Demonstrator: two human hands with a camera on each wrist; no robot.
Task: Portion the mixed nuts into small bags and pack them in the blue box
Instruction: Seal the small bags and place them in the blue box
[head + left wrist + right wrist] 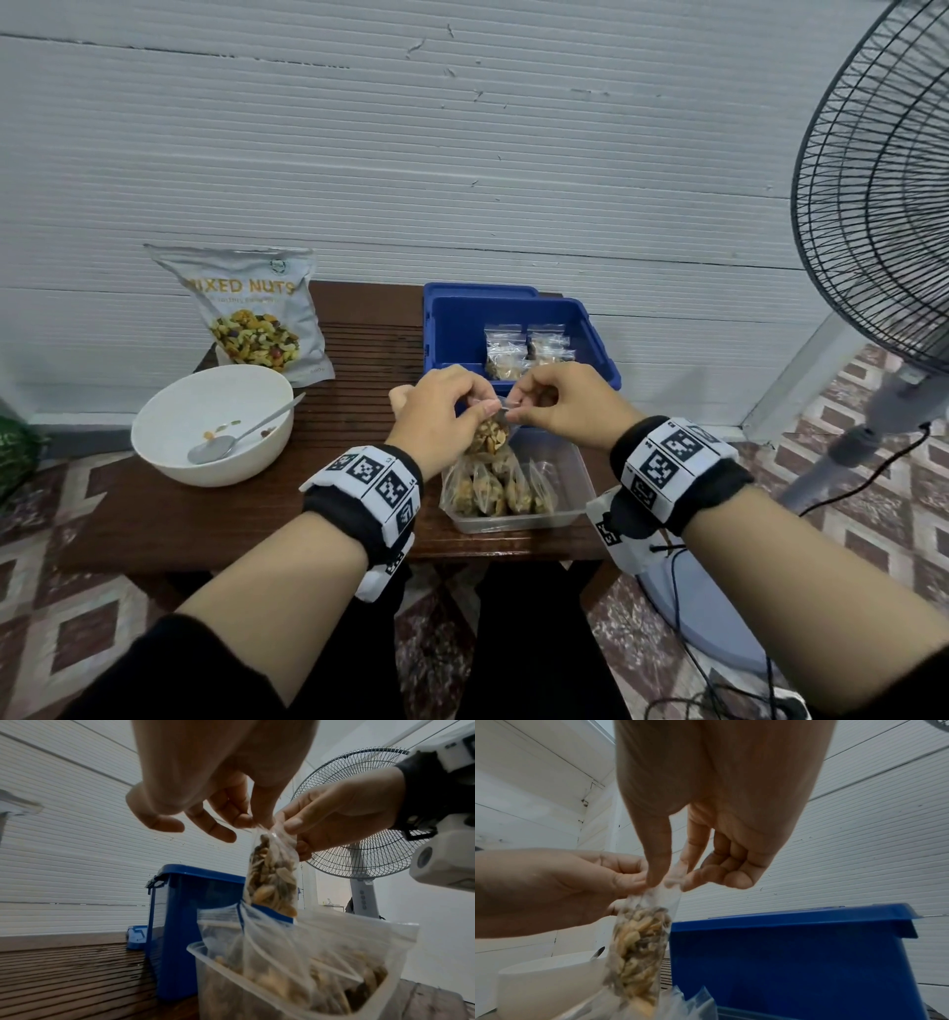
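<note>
Left hand (436,406) and right hand (560,406) are both pinching the top strip of one small zip bag of nuts (490,437), hanging it above the clear plastic container (513,519) near the table's (154,514) front edge. Head view is showing more filled bags standing in that container, sealed bags lying in the open blue box (601,339) behind it, the mixed nuts pouch (257,308) leaning on the wall, and a spoon (241,437) resting in the nearly empty white bowl (205,426). Left wrist view is showing thumb and forefinger on the seal, other fingers (213,825) loose, standing fan (359,833) behind. Right wrist view is showing spare fingers (731,866) curling inward.
</note>
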